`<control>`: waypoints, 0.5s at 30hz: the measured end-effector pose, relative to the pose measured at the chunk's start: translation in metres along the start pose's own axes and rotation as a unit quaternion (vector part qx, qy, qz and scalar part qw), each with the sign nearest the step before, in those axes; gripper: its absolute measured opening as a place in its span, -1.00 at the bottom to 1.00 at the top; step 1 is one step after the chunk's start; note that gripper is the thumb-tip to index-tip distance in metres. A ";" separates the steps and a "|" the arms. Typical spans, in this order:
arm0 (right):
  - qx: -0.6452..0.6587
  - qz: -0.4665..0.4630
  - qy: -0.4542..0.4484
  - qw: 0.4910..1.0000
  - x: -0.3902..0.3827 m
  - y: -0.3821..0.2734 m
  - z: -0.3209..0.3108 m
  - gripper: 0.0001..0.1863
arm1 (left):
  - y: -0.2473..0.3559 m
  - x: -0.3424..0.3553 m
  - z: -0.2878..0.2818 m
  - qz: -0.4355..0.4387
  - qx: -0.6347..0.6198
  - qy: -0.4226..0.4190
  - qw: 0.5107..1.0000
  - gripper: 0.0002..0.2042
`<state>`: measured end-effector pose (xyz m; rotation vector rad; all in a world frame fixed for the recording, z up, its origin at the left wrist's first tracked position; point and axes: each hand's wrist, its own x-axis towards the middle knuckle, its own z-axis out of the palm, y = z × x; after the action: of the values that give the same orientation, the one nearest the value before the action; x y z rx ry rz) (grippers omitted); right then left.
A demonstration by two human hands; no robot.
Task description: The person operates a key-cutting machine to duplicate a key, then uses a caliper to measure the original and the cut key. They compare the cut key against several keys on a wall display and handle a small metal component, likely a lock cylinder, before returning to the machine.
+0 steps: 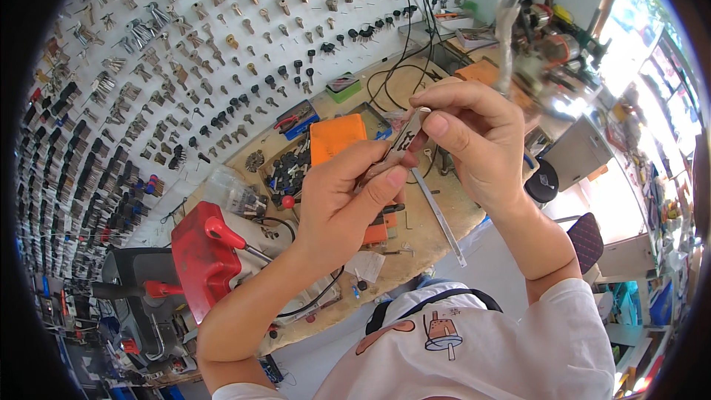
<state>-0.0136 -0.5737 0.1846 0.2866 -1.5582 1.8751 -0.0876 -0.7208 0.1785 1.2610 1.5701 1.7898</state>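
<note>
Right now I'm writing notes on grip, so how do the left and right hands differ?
The left hand holds the lower part of the narrow metal piece; the right hand pinches its upper end. The left hand sits lower in the picture, the right higher. Both are bare and hold the same piece.

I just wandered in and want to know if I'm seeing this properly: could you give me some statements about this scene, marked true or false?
1. The left hand holds a metal piece. True.
2. The right hand hangs at the person's side. False: the right hand is raised, fingertips at the piece's upper end.
3. An orange item lies on the bench. True.
4. The machine housing at lower left is green. False: the housing is red.
</note>
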 end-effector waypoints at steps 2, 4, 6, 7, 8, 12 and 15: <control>0.010 0.036 -0.010 0.999 0.001 -0.002 -0.002 -0.75 | 0.003 0.002 -0.004 -0.104 -0.132 -0.049 0.985 -0.81; 0.050 0.086 -0.032 0.995 0.003 -0.003 -0.004 -0.73 | 0.003 0.002 -0.005 -0.166 -0.259 -0.089 0.948 -0.80; 0.069 0.103 -0.042 0.991 0.005 0.001 -0.004 -0.72 | -0.003 0.000 -0.005 -0.184 -0.379 -0.120 0.899 -0.80; 0.079 0.113 -0.048 0.989 0.005 0.003 -0.004 -0.71 | -0.006 -0.001 -0.005 -0.180 -0.407 -0.137 0.885 -0.79; 0.088 0.117 -0.053 0.988 0.005 0.003 -0.003 -0.71 | -0.010 -0.002 -0.004 -0.175 -0.435 -0.153 0.870 -0.79; 0.101 0.081 -0.060 0.990 0.004 0.000 0.005 -0.70 | -0.021 -0.005 -0.002 -0.155 -0.503 -0.184 0.830 -0.78; 0.080 0.042 -0.085 0.992 0.001 -0.001 0.007 -0.71 | -0.030 -0.007 0.000 -0.124 -0.537 -0.208 0.808 -0.79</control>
<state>-0.0157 -0.5799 0.1882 0.4705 -1.5527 2.0920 -0.0909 -0.7192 0.1479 0.7209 0.2799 1.6223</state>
